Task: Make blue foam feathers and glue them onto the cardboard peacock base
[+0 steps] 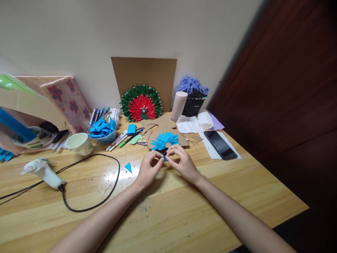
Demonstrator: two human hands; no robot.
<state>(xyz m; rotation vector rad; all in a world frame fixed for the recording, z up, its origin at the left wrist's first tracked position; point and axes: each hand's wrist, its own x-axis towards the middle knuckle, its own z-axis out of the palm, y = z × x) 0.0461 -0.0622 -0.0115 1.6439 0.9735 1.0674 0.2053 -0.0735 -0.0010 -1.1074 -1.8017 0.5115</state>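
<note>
My left hand (pixel 151 166) and my right hand (pixel 181 162) meet at the middle of the table. Between their fingertips they pinch a small blue petal piece (pixel 164 159), mostly covered by the fingers. Just beyond them lies a rounded cardboard piece (pixel 156 135) with a fan of blue petals (pixel 165 140) fixed on it. A loose blue petal (pixel 128 167) rests on the table left of my left hand. Further left, a bowl (pixel 104 137) holds many folded blue petals. Behind the cardboard stands a red and green peacock decoration (pixel 141 102).
A white glue gun (pixel 43 172) with a looping black cord (pixel 119 172) lies at left, near a paper cup (pixel 79 143). Markers (pixel 117 140) lie beyond the hands. At right are a phone (pixel 220 144), a pale bottle (pixel 179 106) and a black box of purple yarn (pixel 193 103).
</note>
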